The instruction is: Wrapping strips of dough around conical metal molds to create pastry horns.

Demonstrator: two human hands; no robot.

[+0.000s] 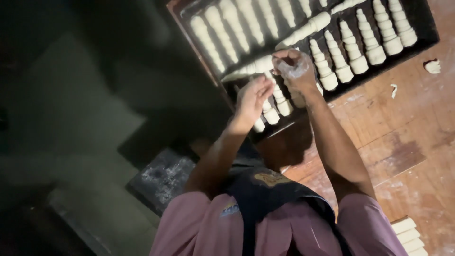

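A dark baking tray [179, 20] holds rows of pale, spiral-rolled dough pieces [337, 59]. My right hand [296, 68], dusted with flour, is closed on the thick end of a long tapered dough roll [249, 68] that lies across the tray's near-left part. My left hand [252, 97] sits just below that roll with its fingers curled against it. Part of the roll is hidden under both hands. More ridged dough pieces [278, 106] lie beneath my hands.
The tray rests on a worn wooden table [407, 142] with small dough scraps [432, 66]. Cut dough strips [408, 233] lie at the lower right. A dark flour-dusted block [163, 178] stands left of my apron. The left side is dark floor.
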